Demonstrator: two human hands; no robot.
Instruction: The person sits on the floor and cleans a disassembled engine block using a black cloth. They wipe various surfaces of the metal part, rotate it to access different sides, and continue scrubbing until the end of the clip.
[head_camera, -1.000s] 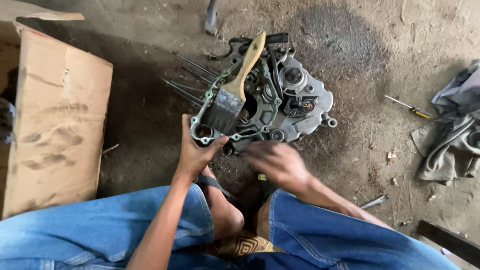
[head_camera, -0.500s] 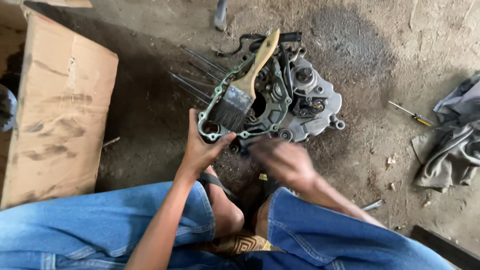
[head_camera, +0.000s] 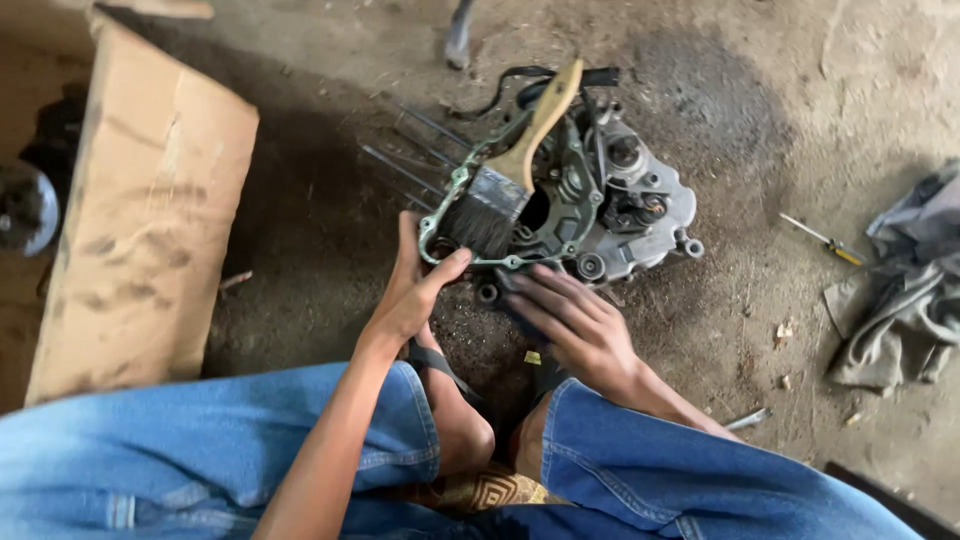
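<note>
A grey metal engine case (head_camera: 640, 215) lies on the dirt floor in front of my knees. A paintbrush (head_camera: 505, 185) with a wooden handle and dark bristles rests across its near left rim. My left hand (head_camera: 415, 285) grips the case's near left edge, thumb against the rim just below the bristles. My right hand (head_camera: 580, 325) lies flat with fingers spread on the case's near edge, beside a small round boss. Thin metal rods (head_camera: 405, 160) stick out from the case toward the upper left.
A flattened cardboard box (head_camera: 150, 210) lies at the left. A crumpled grey rag (head_camera: 905, 290) and a small yellow-handled screwdriver (head_camera: 822, 240) sit at the right. A dark tool (head_camera: 460, 35) lies at the top. My blue-jeaned legs (head_camera: 640, 475) fill the bottom.
My right hand has moved up and forward from a blurred motion near my knee onto the case's near edge. My left hand has kept its grip on the rim.
</note>
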